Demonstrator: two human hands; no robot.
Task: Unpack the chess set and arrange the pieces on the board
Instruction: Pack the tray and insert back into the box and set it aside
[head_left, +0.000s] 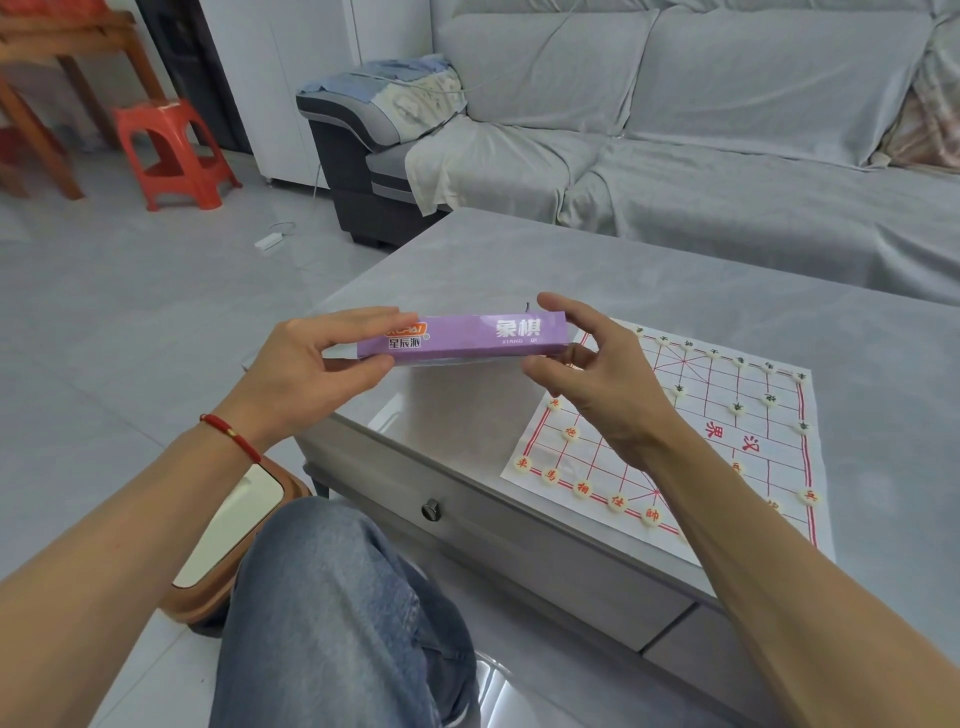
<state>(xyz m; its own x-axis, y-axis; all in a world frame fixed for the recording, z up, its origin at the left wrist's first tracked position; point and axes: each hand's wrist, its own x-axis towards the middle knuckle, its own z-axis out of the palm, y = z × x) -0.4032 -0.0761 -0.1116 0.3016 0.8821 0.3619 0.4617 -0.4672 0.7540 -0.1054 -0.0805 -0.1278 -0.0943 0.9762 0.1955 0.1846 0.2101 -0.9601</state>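
Observation:
A flat purple chess box with white characters hangs level in the air over the table's near left corner. My left hand pinches its left end and my right hand grips its right end. To the right, a white paper board with a red grid lies flat on the table. Several round cream pieces stand on its lines along the near row, with more along the far row. My right forearm covers part of the board.
The grey table has a drawer with a round knob in its front. A grey covered sofa stands behind it. A red plastic stool is far left. A brown-rimmed stool sits beside my knee.

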